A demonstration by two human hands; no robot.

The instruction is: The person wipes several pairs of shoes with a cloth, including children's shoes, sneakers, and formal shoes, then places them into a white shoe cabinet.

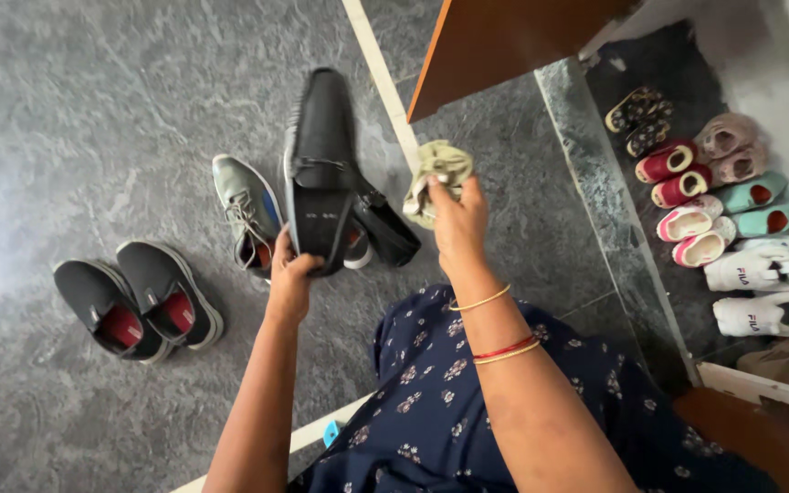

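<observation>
Left hand (292, 274) is clamped on the heel end of a black shoe (321, 155), held up over the floor; looks stiff and fairly light — heel is the spot; right hand (457, 219) pinches a soft, floppy greenish cloth (436, 173).

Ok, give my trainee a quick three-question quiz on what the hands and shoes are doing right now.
1. True or false: the left hand holds a tall black leather boot off the grey marble floor.
2. What does the right hand grip? A) a brush B) a crumpled pale green cloth C) a sponge
3. Which shoes sit left of the boot, side by side on the floor?

Key:
1. True
2. B
3. The pair of black slip-on shoes with red lining; a single grey lace-up sneaker lies closer to the boot.
</observation>
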